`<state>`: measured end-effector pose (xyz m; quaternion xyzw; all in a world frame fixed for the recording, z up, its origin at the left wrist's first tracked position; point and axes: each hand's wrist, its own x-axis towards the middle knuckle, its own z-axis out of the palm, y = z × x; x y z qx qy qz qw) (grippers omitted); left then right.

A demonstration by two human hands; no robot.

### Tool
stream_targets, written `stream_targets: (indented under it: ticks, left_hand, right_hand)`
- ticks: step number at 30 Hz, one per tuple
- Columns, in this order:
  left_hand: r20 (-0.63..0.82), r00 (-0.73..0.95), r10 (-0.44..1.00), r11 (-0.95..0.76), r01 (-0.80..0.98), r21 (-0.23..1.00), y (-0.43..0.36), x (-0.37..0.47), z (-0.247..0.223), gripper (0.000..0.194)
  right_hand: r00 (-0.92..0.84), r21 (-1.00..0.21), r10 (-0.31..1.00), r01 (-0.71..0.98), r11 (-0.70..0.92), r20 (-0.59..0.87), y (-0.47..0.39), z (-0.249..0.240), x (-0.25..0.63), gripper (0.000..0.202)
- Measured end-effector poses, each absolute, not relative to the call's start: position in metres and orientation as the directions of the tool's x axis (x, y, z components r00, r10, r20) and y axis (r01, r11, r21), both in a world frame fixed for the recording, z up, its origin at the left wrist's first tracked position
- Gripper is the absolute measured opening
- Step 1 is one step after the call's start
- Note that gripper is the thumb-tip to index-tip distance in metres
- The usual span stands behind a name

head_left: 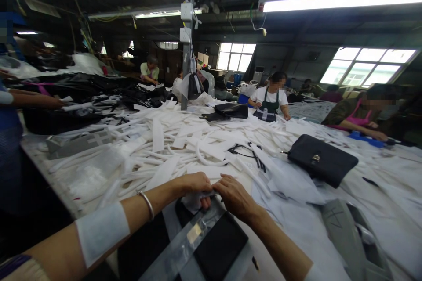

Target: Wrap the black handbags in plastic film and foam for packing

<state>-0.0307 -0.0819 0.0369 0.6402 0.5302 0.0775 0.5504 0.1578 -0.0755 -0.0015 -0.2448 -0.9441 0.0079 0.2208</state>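
A black bag (224, 241) lies close to my body at the table's near edge, partly cut off by the frame. Across it runs a clear plastic strip (174, 250) with a small pale tag under it. At the bag's far end, my left hand (198, 185) is closed on crumpled white wrapping (190, 202). My right hand (235, 197) meets it from the other side, its fingers pinched on the wrapping where the two hands touch. What lies inside the wrapping is hidden by the fingers.
White strips (174, 140) and sheets cover the table. A dark flap bag (321, 158) lies right, a grey plastic holder (352, 232) near right, and another black bag (231, 110) farther back. A post (187, 66) rises beyond. Co-workers stand around, one with an arm (39, 100) at left.
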Motion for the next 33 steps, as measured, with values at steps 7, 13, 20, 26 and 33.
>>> stream_targets:
  ticks: [7,13,20,26,33]
  left_hand:
    - [-0.558,0.412,0.721,0.388,0.426,0.817,-0.078,-0.04,0.034,0.02]
    - [-0.609,0.427,0.669,0.481,0.376,0.792,-0.074,-0.041,0.029,0.046]
    - [-0.612,0.394,0.686,0.511,0.338,0.79,-0.076,-0.038,0.023,0.021]
    - [-0.598,0.347,0.722,0.507,0.323,0.799,-0.087,-0.027,0.021,0.02]
    - [-0.505,0.257,0.824,0.392,0.385,0.836,-0.093,-0.021,0.025,0.01]
  right_hand:
    - [-0.772,-0.093,0.389,0.399,0.912,0.502,-0.074,-0.004,0.161,0.02]
    - [-0.695,0.036,0.314,0.439,0.898,0.647,-0.076,-0.012,0.16,0.025]
    - [-0.64,0.085,0.356,0.552,0.829,0.68,-0.084,-0.009,0.158,0.023]
    - [-0.641,0.11,0.398,0.603,0.79,0.656,-0.087,-0.014,0.156,0.024]
    - [-0.595,0.046,0.489,0.663,0.748,0.638,-0.096,-0.005,0.169,0.011]
